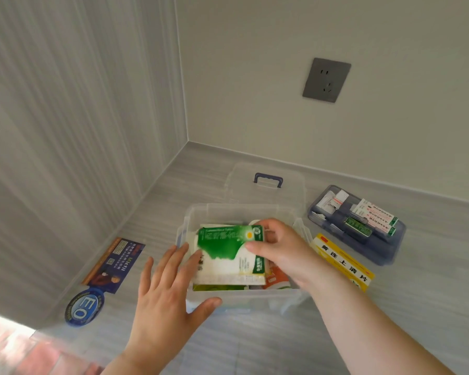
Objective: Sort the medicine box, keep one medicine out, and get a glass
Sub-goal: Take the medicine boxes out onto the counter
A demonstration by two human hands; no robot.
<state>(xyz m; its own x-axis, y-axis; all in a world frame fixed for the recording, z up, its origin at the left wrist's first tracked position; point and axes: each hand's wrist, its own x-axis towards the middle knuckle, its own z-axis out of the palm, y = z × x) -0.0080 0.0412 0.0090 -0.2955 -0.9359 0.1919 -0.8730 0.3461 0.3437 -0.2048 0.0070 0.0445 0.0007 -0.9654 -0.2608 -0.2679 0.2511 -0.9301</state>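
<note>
Right hand pinches a green-and-white cardboard medicine packet by its right edge, over the clear plastic medicine box at frame centre; left hand spread flat beside it. Packet's light, stiff-ish (crushable), so grip edges.

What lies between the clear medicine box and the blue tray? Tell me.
A yellow medicine carton lies flat on the floor between the clear medicine box and the blue tray, seen in the head view.
</note>
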